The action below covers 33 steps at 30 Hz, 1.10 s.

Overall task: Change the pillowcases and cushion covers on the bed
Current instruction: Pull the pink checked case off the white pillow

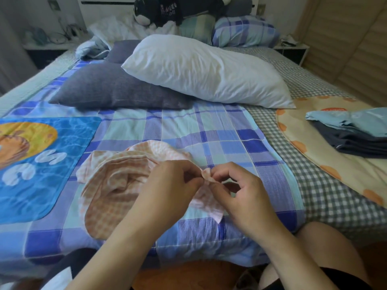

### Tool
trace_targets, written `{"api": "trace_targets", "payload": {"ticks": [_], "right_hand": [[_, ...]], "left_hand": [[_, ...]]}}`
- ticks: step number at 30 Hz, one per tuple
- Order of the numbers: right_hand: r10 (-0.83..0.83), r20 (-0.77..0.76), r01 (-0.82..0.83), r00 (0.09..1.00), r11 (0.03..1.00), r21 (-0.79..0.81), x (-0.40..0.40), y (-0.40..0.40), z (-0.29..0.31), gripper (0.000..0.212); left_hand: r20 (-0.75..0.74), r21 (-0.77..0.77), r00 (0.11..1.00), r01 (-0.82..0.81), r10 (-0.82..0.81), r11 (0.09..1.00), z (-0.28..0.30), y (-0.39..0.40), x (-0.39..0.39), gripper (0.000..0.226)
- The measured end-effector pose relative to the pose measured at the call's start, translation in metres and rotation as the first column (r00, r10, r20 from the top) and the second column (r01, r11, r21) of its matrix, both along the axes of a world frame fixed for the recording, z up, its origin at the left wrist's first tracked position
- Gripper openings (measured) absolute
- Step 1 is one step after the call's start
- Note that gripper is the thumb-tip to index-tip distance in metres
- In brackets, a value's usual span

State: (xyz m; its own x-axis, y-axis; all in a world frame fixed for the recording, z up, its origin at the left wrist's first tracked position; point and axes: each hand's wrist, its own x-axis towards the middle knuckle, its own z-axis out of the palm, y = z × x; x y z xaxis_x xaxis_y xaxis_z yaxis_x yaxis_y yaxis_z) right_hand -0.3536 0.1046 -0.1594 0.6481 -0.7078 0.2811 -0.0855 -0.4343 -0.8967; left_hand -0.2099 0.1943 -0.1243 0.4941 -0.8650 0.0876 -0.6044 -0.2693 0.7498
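A crumpled pink-and-orange checked cover (113,181) lies on the blue plaid quilt (209,135) near the bed's front edge. My left hand (169,189) and my right hand (240,191) both pinch one small corner of that cover between fingertips, close together. Further back rests a bare white pillow (205,70), partly on top of a grey-purple cushion (117,88). A second grey cushion (121,51) lies behind it. A blue plaid pillow (245,31) leans at the headboard.
Folded light-blue and dark fabric (356,130) sits on a cream mat with orange dots (314,164) at the right. A blue printed mat (41,164) lies at the left. A black-and-white plush toy (152,11) tops the headboard pillows. Nightstands flank the bed.
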Motion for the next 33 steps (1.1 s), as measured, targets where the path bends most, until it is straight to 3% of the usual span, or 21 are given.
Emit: {"api": "trace_targets", "payload": {"ticks": [3,7,10,11,16,23,25,29,31,33], "right_hand": [[0.031,0.007,-0.031,0.999,0.998,-0.049,0.001,-0.003,0.005,0.015],[-0.001,-0.064,-0.010,0.998,0.985,-0.170,0.004,-0.001,0.004,0.016],[-0.038,-0.071,0.036,0.997,0.999,-0.029,0.002,-0.002,0.004,0.016],[-0.039,-0.069,0.040,0.997,0.999,0.022,0.002,-0.002,0.004,0.017],[-0.096,-0.022,0.098,0.995,0.975,0.200,0.001,-0.009,0.001,0.017],[-0.047,-0.035,0.053,0.998,0.975,0.216,-0.004,-0.013,0.000,0.015],[-0.041,-0.076,0.053,0.996,0.985,0.164,-0.005,-0.012,0.000,0.017],[-0.070,-0.081,0.057,0.994,0.986,-0.155,-0.003,-0.003,0.001,0.020],[-0.122,-0.006,0.120,0.993,0.983,-0.135,-0.002,-0.002,-0.001,0.012],[-0.186,0.031,0.186,0.982,0.982,-0.015,-0.003,-0.004,-0.002,0.010]], "left_hand": [[-0.107,-0.055,0.993,-0.049,0.043,0.997,0.001,0.001,-0.006,0.010],[-0.259,0.021,0.965,-0.042,0.046,0.999,-0.004,-0.003,-0.007,0.003],[-0.535,-0.022,0.845,-0.037,0.020,0.999,-0.013,-0.003,-0.003,0.011],[-0.565,-0.066,0.825,-0.039,-0.005,0.997,-0.015,-0.002,-0.003,0.009],[-0.363,-0.277,0.929,-0.029,-0.076,0.960,-0.020,0.001,-0.006,0.016],[-0.453,-0.242,0.891,-0.109,-0.013,0.964,-0.013,0.003,-0.009,0.019],[-0.414,-0.217,0.910,-0.097,-0.001,0.971,-0.011,0.003,-0.010,0.019],[-0.222,-0.216,0.974,-0.001,-0.048,0.976,-0.007,0.005,-0.014,0.021],[-0.182,-0.265,0.978,0.052,-0.103,0.963,-0.005,0.005,-0.017,0.026],[-0.192,-0.306,0.974,0.056,-0.119,0.951,-0.011,0.003,-0.018,0.023]]}}
